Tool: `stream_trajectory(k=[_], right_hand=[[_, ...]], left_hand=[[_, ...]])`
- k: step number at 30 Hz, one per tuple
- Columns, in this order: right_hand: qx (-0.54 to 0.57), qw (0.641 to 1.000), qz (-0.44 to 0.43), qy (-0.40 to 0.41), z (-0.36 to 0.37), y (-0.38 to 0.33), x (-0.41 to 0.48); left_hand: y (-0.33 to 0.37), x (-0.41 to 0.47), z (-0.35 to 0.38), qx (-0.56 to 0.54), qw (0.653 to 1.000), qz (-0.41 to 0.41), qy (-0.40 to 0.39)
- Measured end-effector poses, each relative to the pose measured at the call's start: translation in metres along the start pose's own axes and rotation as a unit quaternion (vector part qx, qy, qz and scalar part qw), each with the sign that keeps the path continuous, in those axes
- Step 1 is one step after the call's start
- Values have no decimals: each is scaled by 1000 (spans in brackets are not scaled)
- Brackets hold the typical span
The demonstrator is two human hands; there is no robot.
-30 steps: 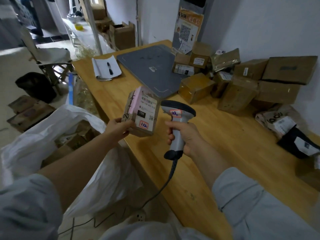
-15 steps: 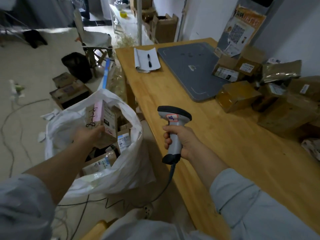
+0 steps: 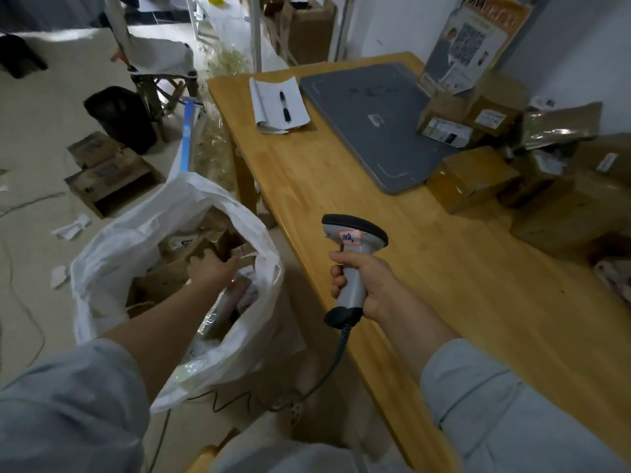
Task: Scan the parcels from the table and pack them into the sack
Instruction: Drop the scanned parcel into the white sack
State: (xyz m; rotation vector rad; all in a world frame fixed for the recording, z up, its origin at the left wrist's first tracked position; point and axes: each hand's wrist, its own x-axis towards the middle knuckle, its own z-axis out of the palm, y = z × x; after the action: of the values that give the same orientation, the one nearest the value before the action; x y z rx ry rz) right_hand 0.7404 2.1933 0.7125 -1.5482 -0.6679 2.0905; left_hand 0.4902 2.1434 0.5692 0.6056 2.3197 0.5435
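Note:
A white sack (image 3: 143, 233) stands open on the floor left of the wooden table (image 3: 341, 186), with several cardboard parcels in it. My left hand (image 3: 211, 268) reaches down into its mouth and rests on the parcels. The pink-sided parcel (image 3: 239, 290) lies just under my wrist, and whether my fingers still grip it is hidden. My right hand (image 3: 367, 288) holds a grey barcode scanner (image 3: 353, 240) upright over the table's near edge. Several brown parcels (image 3: 471, 179) are piled at the table's far right.
A grey mat (image 3: 368, 114) and a notepad with a pen (image 3: 278, 104) lie at the table's far end. The scanner cable (image 3: 338, 356) drops to a power strip (image 3: 297, 409). A black bin (image 3: 117, 117), a chair (image 3: 160, 63) and cardboard boxes (image 3: 106, 172) stand on the floor.
My left hand carried the pink-sided parcel from in front of the scanner leftward and down into the sack. The right hand with the scanner stayed in place.

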Motion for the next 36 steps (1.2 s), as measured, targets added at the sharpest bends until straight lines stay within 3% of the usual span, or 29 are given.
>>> stream_trajectory(k=[3, 7, 15, 25, 28, 33, 36], right_hand=[[63, 998, -2, 21, -21, -5, -5], [152, 986, -28, 69, -69, -13, -20], [323, 919, -146, 174, -219, -17, -89], [510, 790, -252, 229, -435, 9, -183], [534, 771, -254, 236, -470, 24, -192], [557, 752, -253, 246, -505, 48, -195], [569, 741, -250, 255, -518, 58, -195]], left_hand=[[61, -31, 8, 66, 985, 158, 8], [137, -87, 42, 134, 949, 281, -49], [250, -223, 172, 205, 823, 502, -171], [325, -427, 351, 256, 676, 611, -323], [341, -471, 397, 280, 629, 649, -324], [364, -518, 476, 340, 501, 734, -308], [367, -533, 516, 401, 443, 749, -287]])
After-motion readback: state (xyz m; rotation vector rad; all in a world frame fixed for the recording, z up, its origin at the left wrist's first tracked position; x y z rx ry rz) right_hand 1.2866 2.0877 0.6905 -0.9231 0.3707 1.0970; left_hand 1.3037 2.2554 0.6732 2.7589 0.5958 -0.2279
